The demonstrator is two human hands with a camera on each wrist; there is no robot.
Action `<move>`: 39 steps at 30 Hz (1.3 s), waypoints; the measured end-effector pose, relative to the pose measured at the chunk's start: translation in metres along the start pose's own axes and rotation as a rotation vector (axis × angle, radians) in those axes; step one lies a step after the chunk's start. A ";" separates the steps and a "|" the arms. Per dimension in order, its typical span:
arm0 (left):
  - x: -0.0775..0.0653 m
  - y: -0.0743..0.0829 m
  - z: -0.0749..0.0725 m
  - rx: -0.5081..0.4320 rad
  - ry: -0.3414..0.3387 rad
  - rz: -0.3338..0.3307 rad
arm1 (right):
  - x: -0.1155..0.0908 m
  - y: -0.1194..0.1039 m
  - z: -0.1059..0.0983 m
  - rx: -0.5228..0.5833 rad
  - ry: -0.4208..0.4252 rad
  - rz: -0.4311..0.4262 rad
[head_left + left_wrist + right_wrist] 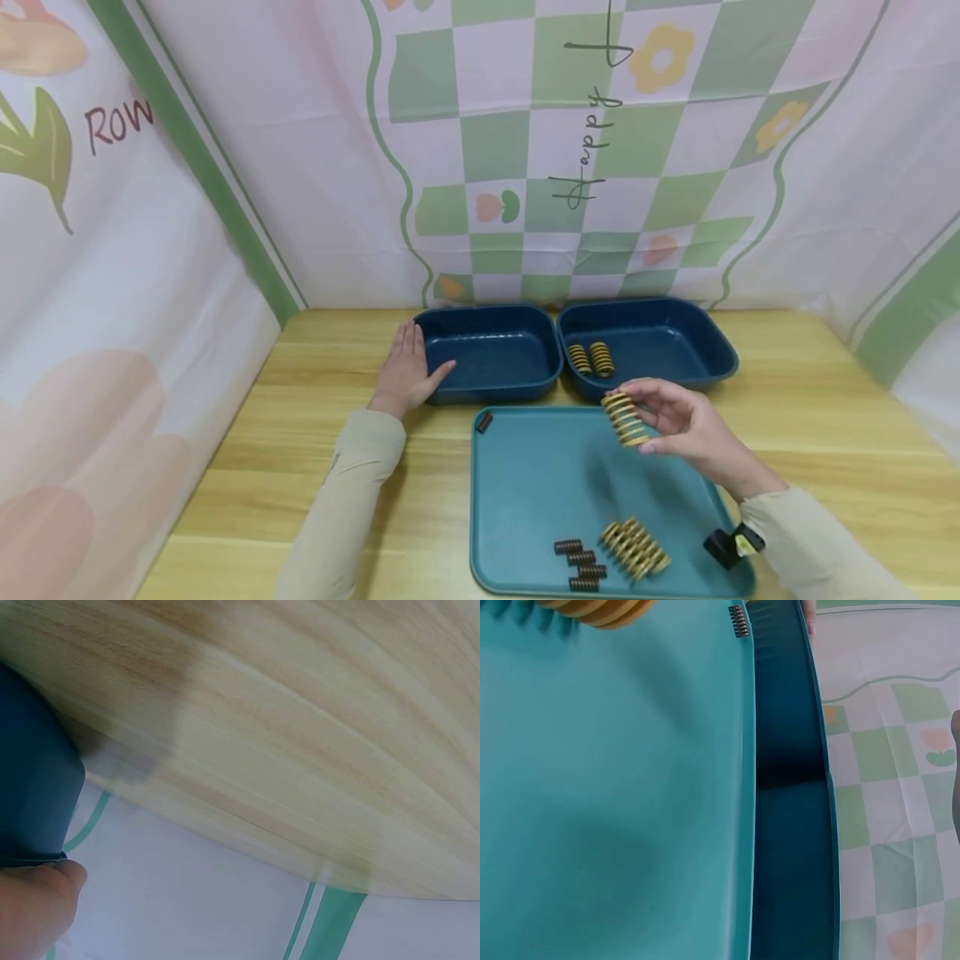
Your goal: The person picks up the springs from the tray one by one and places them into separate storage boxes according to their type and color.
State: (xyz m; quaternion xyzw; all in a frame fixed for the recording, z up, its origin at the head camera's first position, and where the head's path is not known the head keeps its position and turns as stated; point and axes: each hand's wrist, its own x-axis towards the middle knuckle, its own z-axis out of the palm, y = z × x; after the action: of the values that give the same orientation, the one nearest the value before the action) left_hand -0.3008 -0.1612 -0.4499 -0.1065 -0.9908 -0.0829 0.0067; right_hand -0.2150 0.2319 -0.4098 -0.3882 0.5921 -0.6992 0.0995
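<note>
My right hand [686, 421] pinches a yellow coil spring [624, 419] between thumb and fingers, raised above the far part of the teal tray [525, 483]. With straight fingers and thumb spread, my left hand [405, 371] rests on the left rim of the left blue bin [491, 310]. Two yellow springs [601, 358] lie in the right blue bin [652, 302], at its near left corner. On the tray's near side lies a group of yellow springs [634, 548] beside several small dark springs [581, 558]. Another dark spring [485, 422] sits at the tray's far left corner.
Both bins stand side by side on the wooden table [247, 467], just beyond the tray. Behind them hangs a patterned cloth [495, 142], with another cloth panel [127, 333] along the left side. A black wrist device [735, 546] is on the right forearm.
</note>
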 end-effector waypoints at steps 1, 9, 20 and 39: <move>0.000 0.000 0.000 0.001 0.002 0.000 | 0.001 0.000 0.000 0.006 0.000 -0.004; 0.002 -0.002 0.003 0.010 0.005 -0.005 | 0.005 0.002 -0.003 0.062 -0.009 -0.024; 0.002 -0.003 0.005 0.009 0.007 -0.009 | 0.012 -0.001 -0.013 0.062 0.028 -0.031; 0.004 -0.003 0.005 0.035 0.012 0.000 | 0.040 -0.003 -0.054 -0.064 0.145 0.073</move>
State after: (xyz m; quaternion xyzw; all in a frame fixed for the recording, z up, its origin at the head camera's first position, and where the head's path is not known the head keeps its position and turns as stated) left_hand -0.3056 -0.1622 -0.4556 -0.1060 -0.9921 -0.0660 0.0144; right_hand -0.2768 0.2497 -0.3898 -0.3176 0.6334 -0.7022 0.0692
